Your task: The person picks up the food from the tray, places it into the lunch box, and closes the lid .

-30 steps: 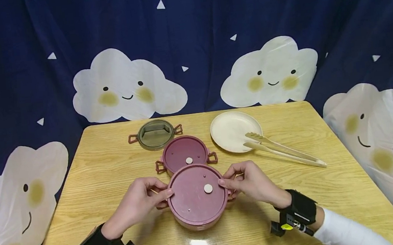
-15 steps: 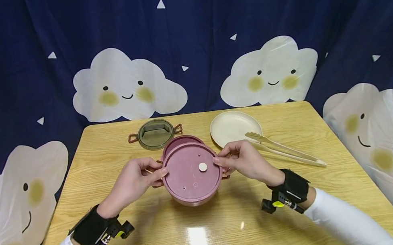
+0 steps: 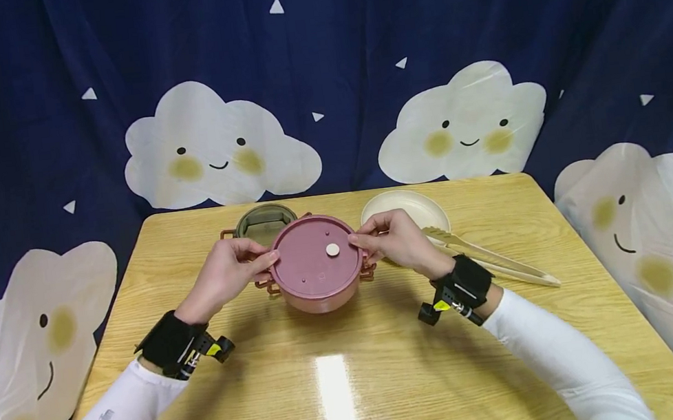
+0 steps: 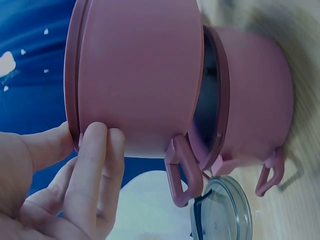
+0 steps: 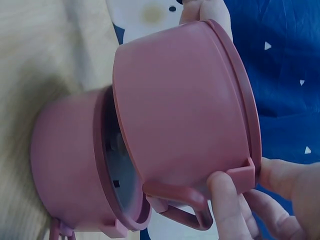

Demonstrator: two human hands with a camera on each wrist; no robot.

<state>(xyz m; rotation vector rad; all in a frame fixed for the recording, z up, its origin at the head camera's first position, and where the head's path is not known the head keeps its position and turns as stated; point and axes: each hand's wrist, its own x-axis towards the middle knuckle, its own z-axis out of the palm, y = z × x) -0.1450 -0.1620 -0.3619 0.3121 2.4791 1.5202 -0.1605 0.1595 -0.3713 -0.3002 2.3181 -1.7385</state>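
A pink toy pot (image 3: 319, 295), topped by a flat disc with a white button, is raised and slightly tilted between both hands. The left hand (image 3: 231, 267) pinches its left edge, thumb on the disc's rim and fingers beneath. Opposite, the right hand (image 3: 394, 241) grips the other edge the same way. Under the raised pot stands a second pink pot (image 4: 260, 100), mostly hidden in the head view. Both wrist views show a dark gap between the two; whether they touch at one side cannot be told. A looped handle (image 4: 182, 172) juts from the raised pot's lower edge.
Behind the pots, a glass lid (image 3: 264, 219) with a dark grip lies on the wooden table (image 3: 260, 413). Further right is a cream plate (image 3: 404, 203), partly behind the right hand. Beige tongs (image 3: 498, 257) lie on the plate's rim and the table.
Both hands have carried the pot away from the person, from in front of the second pot to above it. The second pot, lid, plate and tongs have not visibly moved.
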